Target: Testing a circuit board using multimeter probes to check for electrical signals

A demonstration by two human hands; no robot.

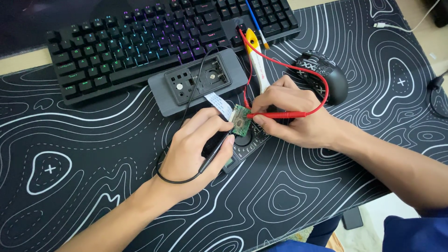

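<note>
Hands meet over a small green circuit board [241, 120] in mid-worktop: the left hand [198, 149] pinches a black test probe [215, 151], the right hand [291, 114] grips a red test probe [275, 115], both tips on the board. A grey open device case [198, 84] lies just behind, before a backlit keyboard [154, 42], with a black mouse [324, 74] at right.

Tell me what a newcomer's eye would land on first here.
Dead centre, the left hand holds a black probe and the right hand a red probe, both tips on a small green circuit board. Behind them, a backlit keyboard glows purple and green across the swirl-patterned desk mat.
</note>
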